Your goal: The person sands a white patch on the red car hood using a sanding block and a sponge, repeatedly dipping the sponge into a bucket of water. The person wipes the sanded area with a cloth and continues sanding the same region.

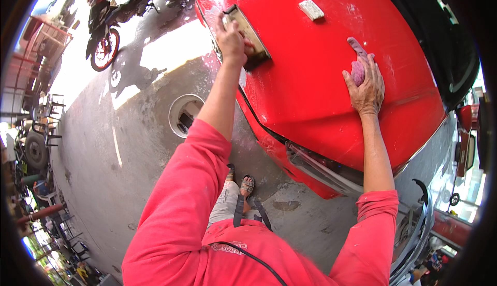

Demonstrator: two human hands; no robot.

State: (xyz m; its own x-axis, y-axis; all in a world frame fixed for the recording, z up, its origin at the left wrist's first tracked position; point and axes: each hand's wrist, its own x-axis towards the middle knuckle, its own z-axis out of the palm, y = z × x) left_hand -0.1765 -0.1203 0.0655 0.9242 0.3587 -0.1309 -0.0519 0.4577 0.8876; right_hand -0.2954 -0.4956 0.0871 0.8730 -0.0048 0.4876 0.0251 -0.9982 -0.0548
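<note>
My left hand (231, 40) is closed around a beige rectangular block with dark edges (257, 38), at the left edge of a wet red car hood (305, 73). From here its exact kind cannot be told. Farther right, my right hand (366, 86) rests on the hood with its fingers wrapped over a bunched purple cloth (357, 71). One end of the cloth sticks out past the fingertips. A small whitish block (311, 10) lies on the hood between and beyond both hands.
On the concrete floor left of the car stands a round white bucket (176, 125) with something dark inside. A red and black motorcycle (106, 42) is parked at the far left. A loose tyre (36, 150) and racks line the left side; a dark curved car part (422, 224) stands at right.
</note>
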